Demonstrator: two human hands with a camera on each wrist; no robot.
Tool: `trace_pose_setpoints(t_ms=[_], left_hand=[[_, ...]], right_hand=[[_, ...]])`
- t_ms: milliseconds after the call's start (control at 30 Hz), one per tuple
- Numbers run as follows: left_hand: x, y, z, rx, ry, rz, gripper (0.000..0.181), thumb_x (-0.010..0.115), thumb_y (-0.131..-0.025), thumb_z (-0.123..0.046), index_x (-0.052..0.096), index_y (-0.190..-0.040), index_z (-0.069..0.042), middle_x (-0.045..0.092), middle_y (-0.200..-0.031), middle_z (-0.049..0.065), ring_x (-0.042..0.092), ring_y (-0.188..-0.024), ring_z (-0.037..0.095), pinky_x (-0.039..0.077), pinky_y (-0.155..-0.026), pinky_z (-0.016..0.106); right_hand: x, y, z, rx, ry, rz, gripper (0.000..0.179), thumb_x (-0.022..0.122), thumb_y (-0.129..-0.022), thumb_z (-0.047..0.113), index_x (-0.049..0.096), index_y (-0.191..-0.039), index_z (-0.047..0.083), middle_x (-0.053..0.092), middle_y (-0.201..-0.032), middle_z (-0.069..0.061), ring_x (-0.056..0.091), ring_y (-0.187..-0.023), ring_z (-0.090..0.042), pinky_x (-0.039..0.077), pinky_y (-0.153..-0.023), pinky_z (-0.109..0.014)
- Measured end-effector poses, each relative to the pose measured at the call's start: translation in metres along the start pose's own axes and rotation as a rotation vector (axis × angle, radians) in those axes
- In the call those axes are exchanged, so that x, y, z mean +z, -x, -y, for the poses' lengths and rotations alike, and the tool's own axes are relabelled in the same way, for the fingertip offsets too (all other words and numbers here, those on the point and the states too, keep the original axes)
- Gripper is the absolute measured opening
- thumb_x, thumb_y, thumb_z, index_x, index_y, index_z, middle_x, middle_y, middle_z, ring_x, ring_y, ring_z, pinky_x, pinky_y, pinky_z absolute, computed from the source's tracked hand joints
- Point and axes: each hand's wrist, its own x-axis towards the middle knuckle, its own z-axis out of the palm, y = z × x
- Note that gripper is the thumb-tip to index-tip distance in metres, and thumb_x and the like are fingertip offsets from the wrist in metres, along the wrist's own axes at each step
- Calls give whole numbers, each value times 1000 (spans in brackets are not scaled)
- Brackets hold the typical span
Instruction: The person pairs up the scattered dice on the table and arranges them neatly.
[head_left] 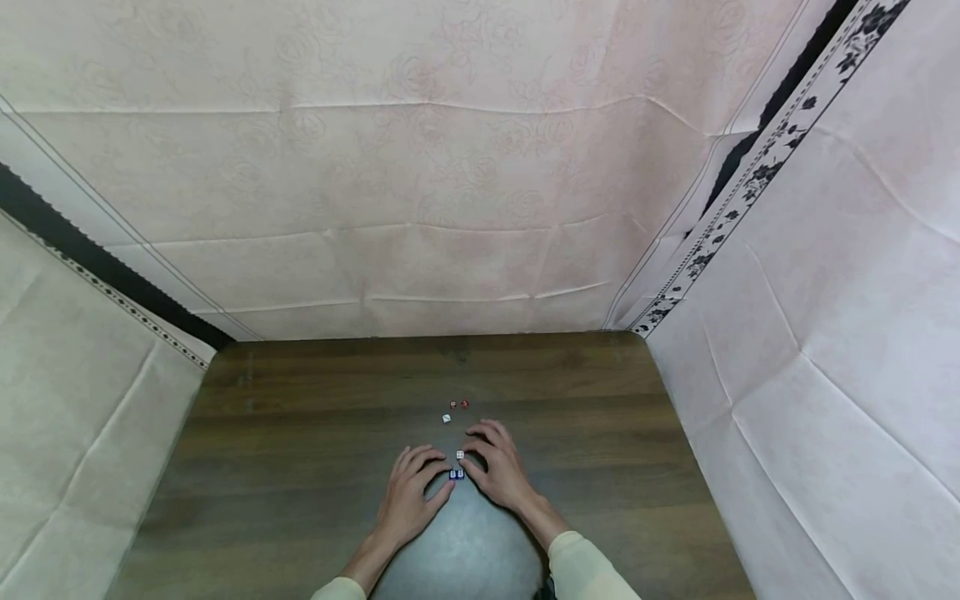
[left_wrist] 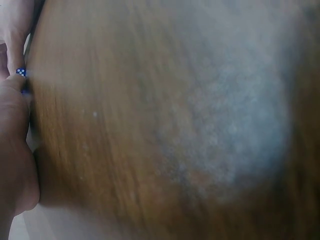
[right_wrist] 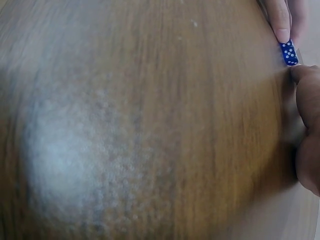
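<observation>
Two blue dice (head_left: pixel 457 475) with white pips sit side by side on the table between the two hands. My left hand (head_left: pixel 408 498) has spread, loosely bent fingers, its thumb and index finger at the left side of the blue pair. From the other side my right hand (head_left: pixel 498 467) reaches in, thumb tip close to the blue pair and index finger near a white die (head_left: pixel 460 455). In the right wrist view, fingertips touch the blue dice (right_wrist: pixel 288 53) from both ends. A blue die (left_wrist: pixel 20 72) shows between fingertips in the left wrist view.
Beyond the hands lie another white die (head_left: pixel 446 418), a red die (head_left: pixel 453 404) and a second red die (head_left: pixel 465 404). The brown wooden table (head_left: pixel 300 433) is bordered by pale cloth (head_left: pixel 420 275) at the back and sides.
</observation>
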Motion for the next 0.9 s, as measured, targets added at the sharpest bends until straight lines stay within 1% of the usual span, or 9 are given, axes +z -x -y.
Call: trace_pose_setpoints(t_ms=[233, 367, 467, 567, 667, 767, 900], left_hand=[[-1, 0, -1, -15, 4, 14, 23, 94, -96, -31, 86, -115, -23, 79, -131, 1, 68, -139, 38, 43, -125, 75], [-1, 1, 0, -5, -5, 12, 26, 94, -95, -33, 86, -118, -23, 79, -132, 1, 68, -140, 37, 43, -126, 74], [-1, 3, 0, -3, 0, 10, 32, 93, -94, -34, 85, -122, -20, 78, -134, 3, 67, -141, 37, 42, -127, 72], [-3, 3, -1, -21, 20, -2, 36, 94, -93, -32, 84, -123, -16, 78, -135, 5, 66, -142, 38, 41, -129, 71], [-2, 4, -1, -36, 30, -35, 35, 94, -92, -29, 84, -122, -13, 78, -134, 5, 66, -142, 37, 42, -128, 67], [0, 3, 0, -23, 33, -90, 32, 95, -91, -22, 84, -120, -12, 78, -131, 4, 67, -140, 37, 46, -124, 63], [3, -2, 1, -5, 51, -173, 30, 94, -89, -12, 84, -116, -8, 79, -125, 9, 69, -134, 42, 49, -117, 66]], right_hand=[[0, 2, -1, 29, -4, 27, 14, 87, -102, 23, 84, -114, 16, 73, -143, -11, 60, -147, -43, 50, -121, -66], [-1, 1, -2, 44, -7, 44, 15, 85, -104, 25, 84, -116, 16, 73, -144, -11, 59, -148, -42, 48, -123, -66], [-1, 1, -2, 56, -3, 53, 16, 85, -104, 26, 84, -117, 16, 73, -145, -9, 58, -149, -40, 47, -125, -65], [-1, 1, -1, 49, 8, 43, 16, 86, -103, 26, 84, -115, 17, 73, -144, -9, 59, -149, -40, 49, -124, -64], [-1, 1, -1, 30, 11, 20, 16, 88, -101, 23, 84, -114, 16, 74, -142, -10, 61, -146, -42, 50, -121, -65], [-1, 1, 0, 18, 9, 7, 16, 89, -100, 22, 84, -113, 15, 74, -141, -11, 61, -145, -44, 50, -120, -67], [-1, 0, 0, 19, 8, 18, 16, 88, -101, 23, 84, -114, 16, 74, -142, -11, 61, -145, -43, 50, -121, -67]])
